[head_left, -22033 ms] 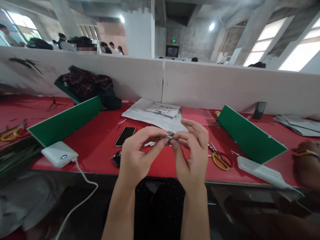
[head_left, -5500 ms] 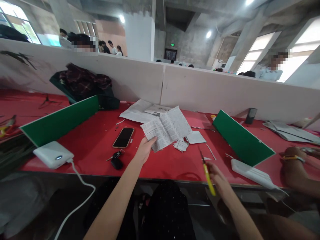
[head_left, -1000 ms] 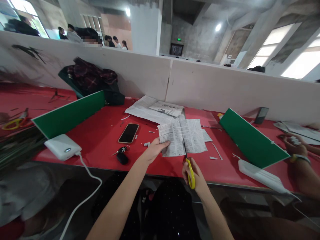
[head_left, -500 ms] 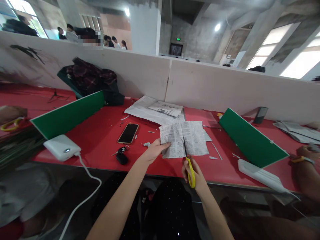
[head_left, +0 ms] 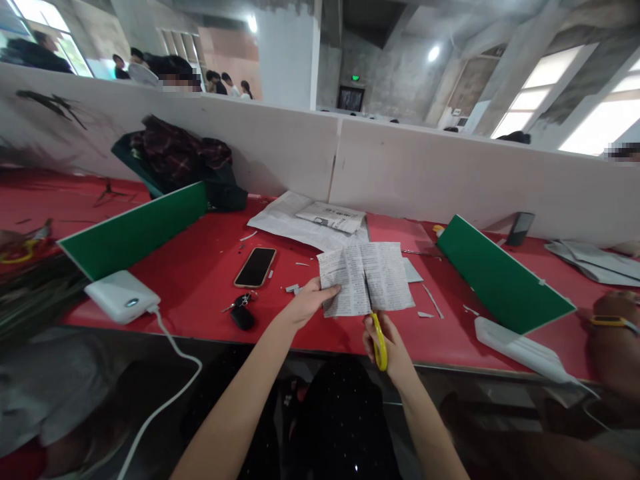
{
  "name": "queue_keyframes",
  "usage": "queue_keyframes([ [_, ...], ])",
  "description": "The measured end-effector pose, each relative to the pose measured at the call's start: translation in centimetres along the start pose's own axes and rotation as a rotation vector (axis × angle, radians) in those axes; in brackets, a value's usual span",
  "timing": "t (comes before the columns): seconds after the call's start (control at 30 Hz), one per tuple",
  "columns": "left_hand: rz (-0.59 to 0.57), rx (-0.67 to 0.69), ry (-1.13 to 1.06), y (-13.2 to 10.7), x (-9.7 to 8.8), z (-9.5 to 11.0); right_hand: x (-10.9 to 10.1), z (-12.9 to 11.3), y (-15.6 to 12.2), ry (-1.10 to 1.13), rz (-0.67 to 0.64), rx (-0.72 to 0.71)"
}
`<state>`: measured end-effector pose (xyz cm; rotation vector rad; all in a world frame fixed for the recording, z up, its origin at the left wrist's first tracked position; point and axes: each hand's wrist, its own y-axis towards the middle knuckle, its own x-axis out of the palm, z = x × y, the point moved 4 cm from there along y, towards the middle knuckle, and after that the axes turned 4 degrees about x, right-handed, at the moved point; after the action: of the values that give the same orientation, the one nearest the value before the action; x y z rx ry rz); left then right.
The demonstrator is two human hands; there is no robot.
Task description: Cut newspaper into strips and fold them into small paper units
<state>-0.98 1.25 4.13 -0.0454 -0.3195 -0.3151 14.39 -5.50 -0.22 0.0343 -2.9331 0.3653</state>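
A piece of printed newspaper [head_left: 343, 273] is held up off the red table, pinched at its lower left between the thumb and fingers of my left hand [head_left: 316, 299]. My right hand [head_left: 384, 340] grips yellow-handled scissors [head_left: 381, 347]. Their dark blades lie in a cut running up through the middle of the sheet, from its bottom edge. Behind the sheet's right side a small pale piece of paper [head_left: 412, 271] shows on the table. Thin paper scraps [head_left: 434, 300] lie to the right of it.
Left of the sheet lie a phone [head_left: 255, 267] and keys [head_left: 243, 313]. Folded newspapers [head_left: 333, 219] rest at the back. Green dividers stand left [head_left: 140, 227] and right [head_left: 505, 273]. A white power bank [head_left: 123, 298] with a cable sits left, a white device [head_left: 520, 350] right. Co-workers' hands work at both sides.
The scissor blades have closed further, and the cut in the newspaper shows as a slightly wider gap. Both my hands stay nearly in place. The right co-worker's wrist has shifted.
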Motion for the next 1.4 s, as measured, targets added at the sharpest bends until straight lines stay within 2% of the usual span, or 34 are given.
queue_keyframes([
  [0.53, 0.003, -0.027, 0.025, 0.2, -0.2, -0.3, 0.4, -0.8, 0.0, -0.068, -0.013, -0.042],
  [0.8, 0.009, -0.021, 0.009, 0.2, -0.4, -0.3, 0.4, -1.1, 0.1, -0.104, 0.011, 0.005],
  [0.9, 0.007, -0.015, -0.027, 0.2, -0.4, -0.5, 0.8, -0.8, 0.1, -0.096, -0.009, 0.000],
  [1.07, 0.088, 0.034, -0.047, 0.5, -1.0, -0.3, 1.0, -0.4, -1.4, -0.123, -0.099, 0.036],
  [1.17, 0.116, 0.040, -0.015, 0.6, -1.6, 0.0, 0.1, -0.5, -2.8, -0.198, -0.228, 0.057],
  [1.27, 0.119, 0.031, 0.017, 0.4, -1.9, 0.5, -1.8, -0.7, -3.6, -0.262, -0.315, 0.100],
  [1.33, 0.105, 0.005, 0.045, 0.2, -1.8, 0.8, -3.3, -1.0, -3.7, -0.284, -0.309, 0.102],
  [1.4, 0.090, -0.017, 0.075, 0.0, -1.6, 1.1, -5.0, -1.6, -3.6, -0.269, -0.219, 0.061],
])
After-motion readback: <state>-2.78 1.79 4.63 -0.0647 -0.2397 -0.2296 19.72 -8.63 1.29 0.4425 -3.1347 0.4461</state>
